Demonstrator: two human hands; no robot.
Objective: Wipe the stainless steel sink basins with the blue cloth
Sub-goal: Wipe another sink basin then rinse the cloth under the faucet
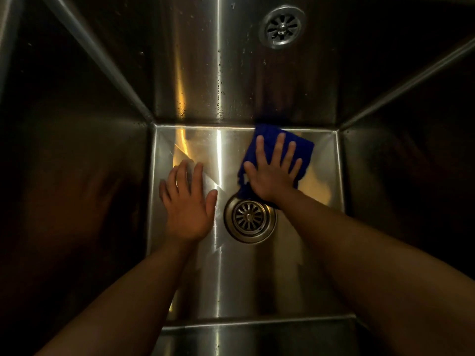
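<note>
Wiping in progress on the floor of 1 sink basin (244, 278): the right hand (272, 176), fingers spread flat, presses the blue cloth (304, 149) near the far right corner, beyond the drain (249, 218). The left hand (187, 204) lies open on bare steel. Spots on the far wall (218, 86) suggest much remains.

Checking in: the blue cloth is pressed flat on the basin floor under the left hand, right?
No. In the head view the blue cloth is pressed flat on the basin floor under the right hand; the left hand is bare.
</note>
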